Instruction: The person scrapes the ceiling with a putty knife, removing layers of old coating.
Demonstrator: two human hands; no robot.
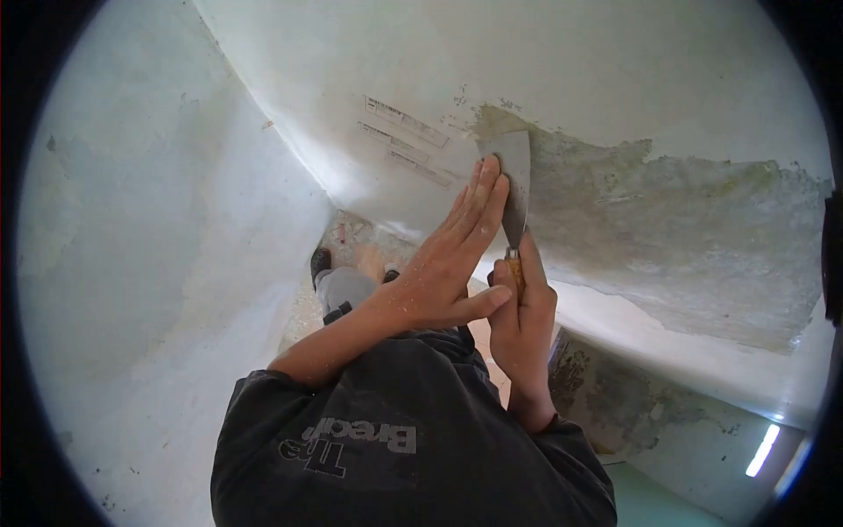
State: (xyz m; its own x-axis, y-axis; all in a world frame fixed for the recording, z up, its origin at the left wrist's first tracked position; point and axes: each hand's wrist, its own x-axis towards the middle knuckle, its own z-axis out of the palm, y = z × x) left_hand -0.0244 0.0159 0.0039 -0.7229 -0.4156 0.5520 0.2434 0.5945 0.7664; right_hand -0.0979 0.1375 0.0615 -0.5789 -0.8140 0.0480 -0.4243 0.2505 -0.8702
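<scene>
Gripping the wooden handle of a putty knife in the right hand, with fingers curled around it. Pressing on the metal blade with the left hand, with fingers straight and close together and thumb out to the right hand. Holding the wide end of the blade against the wall, at the left end of a rough gray patch. Just left of the blade, printed strips. Wearing a black T-shirt with letters on it.

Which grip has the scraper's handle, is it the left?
No, the right grip is around the scraper's handle, while the left grip touches the blade.
</scene>
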